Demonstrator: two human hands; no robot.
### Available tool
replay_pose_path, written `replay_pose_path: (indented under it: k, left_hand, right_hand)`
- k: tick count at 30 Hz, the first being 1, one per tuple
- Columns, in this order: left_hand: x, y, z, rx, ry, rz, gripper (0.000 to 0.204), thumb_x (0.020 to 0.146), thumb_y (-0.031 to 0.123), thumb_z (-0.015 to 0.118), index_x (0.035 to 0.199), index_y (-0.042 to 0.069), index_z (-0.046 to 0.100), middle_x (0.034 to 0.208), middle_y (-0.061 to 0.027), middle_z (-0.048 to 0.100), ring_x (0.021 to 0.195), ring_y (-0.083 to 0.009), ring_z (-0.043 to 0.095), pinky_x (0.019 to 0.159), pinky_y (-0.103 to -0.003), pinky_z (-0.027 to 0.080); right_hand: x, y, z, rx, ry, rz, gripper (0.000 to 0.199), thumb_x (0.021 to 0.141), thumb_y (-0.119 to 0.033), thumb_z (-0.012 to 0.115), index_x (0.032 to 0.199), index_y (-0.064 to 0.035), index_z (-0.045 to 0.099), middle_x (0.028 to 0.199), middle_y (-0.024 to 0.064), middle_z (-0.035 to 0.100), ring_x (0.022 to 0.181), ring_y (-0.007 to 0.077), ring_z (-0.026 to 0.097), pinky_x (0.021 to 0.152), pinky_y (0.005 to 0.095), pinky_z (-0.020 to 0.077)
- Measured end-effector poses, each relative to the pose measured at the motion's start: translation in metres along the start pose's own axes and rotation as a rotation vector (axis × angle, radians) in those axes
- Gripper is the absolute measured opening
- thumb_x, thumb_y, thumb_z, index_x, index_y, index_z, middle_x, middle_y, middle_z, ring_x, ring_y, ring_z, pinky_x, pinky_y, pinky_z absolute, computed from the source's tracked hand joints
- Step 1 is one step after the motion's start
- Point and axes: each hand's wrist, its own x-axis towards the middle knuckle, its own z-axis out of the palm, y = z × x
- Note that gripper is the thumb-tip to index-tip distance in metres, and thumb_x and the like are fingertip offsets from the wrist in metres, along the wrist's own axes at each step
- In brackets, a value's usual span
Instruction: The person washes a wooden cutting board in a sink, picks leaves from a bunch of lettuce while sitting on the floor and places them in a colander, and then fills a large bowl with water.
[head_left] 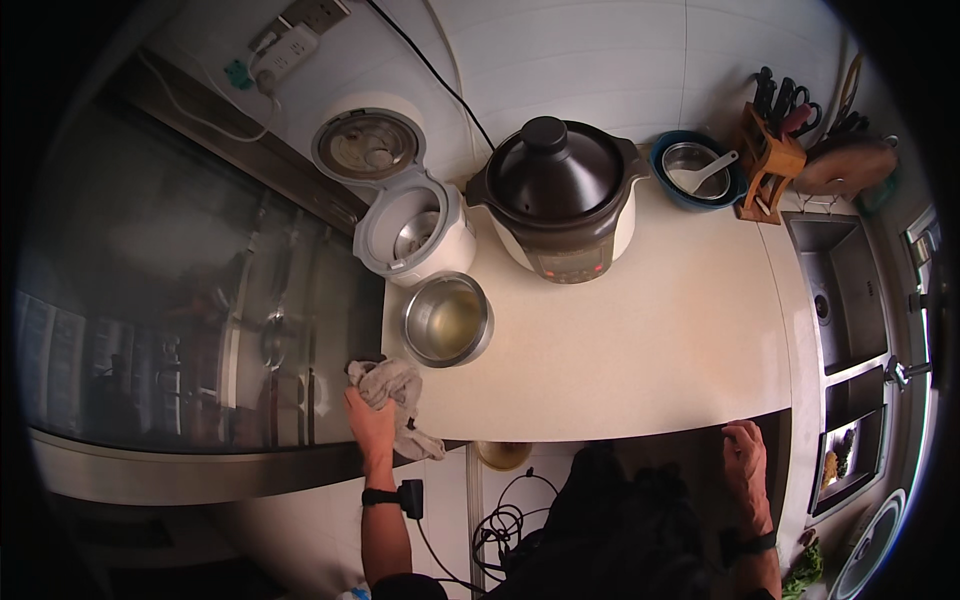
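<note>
Now, 1 bowl (414,335) stands between an open cooker (459,238) and the left hand (372,428) gripping cloth (392,384); right hand (746,460) curled, contents unclear.

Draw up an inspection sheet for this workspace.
Surface: cream countertop, rear edge against white wall.
Job's things: greyish cloth at left front corner; metal pot of yellowish liquid beyond it.
Clutter: open rice cooker, lidded electric cooker, blue bowl containing a metal bowl and rice paddle.
Hands: left hand grips cloth; right hand near front edge, nothing seen in it.
Cables: black cable behind electric cooker; looped cable below countertop.
Surroundings: knife block, sink at right; power strip at upper left.
</note>
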Motion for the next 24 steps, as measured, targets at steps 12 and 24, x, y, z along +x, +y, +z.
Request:
replay_pose_path:
  k: [12,24]
  left_hand:
    - [0.044,-0.047,0.043,0.094,-0.452,0.079,0.072,0.072,0.043,0.087,0.124,-0.003,0.067,0.118,-0.024,0.071,0.114,-0.0373,0.067,0.099,-0.042,0.052]
    - [-0.042,0.352,0.021,-0.854,-0.577,0.495,0.033,0.103,0.016,0.065,0.077,0.009,0.047,0.063,0.0042,0.044,0.052,-0.0031,0.039,0.047,-0.023,0.029]
  right_hand:
    - [-0.036,0.017,-0.025,-0.106,0.133,0.105,0.016,0.085,0.0,0.067,0.1,-0.0043,0.071,0.108,0.0138,0.068,0.104,0.0348,0.066,0.087,0.042,0.0575]
    - [-0.07,0.056,-0.098,-0.072,0.04,0.066,0.014,0.091,-0.012,0.064,0.103,-0.0054,0.068,0.092,0.0134,0.071,0.09,0.0355,0.07,0.076,0.0447,0.0586]
